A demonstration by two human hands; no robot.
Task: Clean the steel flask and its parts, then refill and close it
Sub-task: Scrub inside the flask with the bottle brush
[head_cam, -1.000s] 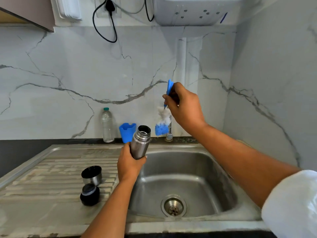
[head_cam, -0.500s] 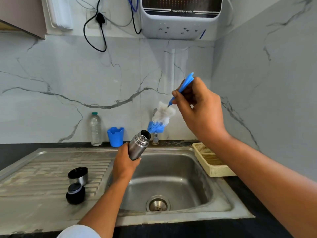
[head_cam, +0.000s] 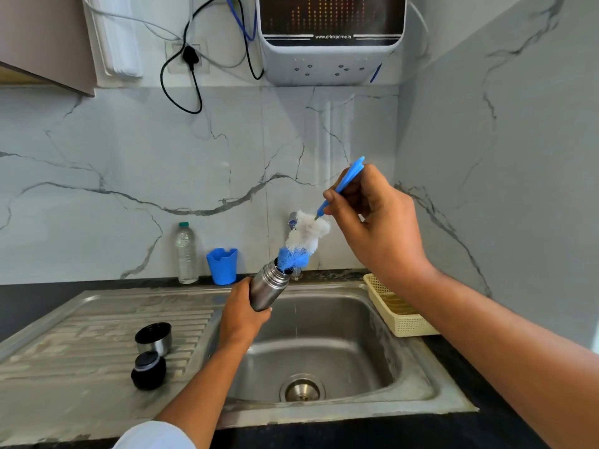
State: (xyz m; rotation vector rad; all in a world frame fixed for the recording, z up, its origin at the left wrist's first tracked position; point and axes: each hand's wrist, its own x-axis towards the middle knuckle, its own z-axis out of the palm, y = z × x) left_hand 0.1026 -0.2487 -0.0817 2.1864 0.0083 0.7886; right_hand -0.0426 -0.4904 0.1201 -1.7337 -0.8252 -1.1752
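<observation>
My left hand (head_cam: 241, 314) grips the steel flask (head_cam: 269, 286) by its lower body, tilted with its open mouth up and to the right, over the left edge of the sink basin (head_cam: 324, 351). My right hand (head_cam: 372, 218) pinches the blue handle of a bottle brush (head_cam: 304, 241). The brush's blue tip is at the flask's mouth, just entering it; the white bristles are outside. The flask's steel cup (head_cam: 153, 338) and its black stopper (head_cam: 148, 371) stand on the drainboard (head_cam: 81, 335) to the left.
A clear plastic water bottle (head_cam: 186, 252) and a blue plastic holder (head_cam: 222, 265) stand by the back wall. A cream plastic basket (head_cam: 397, 314) sits right of the sink. A tap (head_cam: 293, 222) is behind the brush. A water purifier (head_cam: 330, 40) hangs on the wall above.
The brush has come down and its blue tip now meets the flask's mouth. The flask is tilted more to the right. My view has tilted upward.
</observation>
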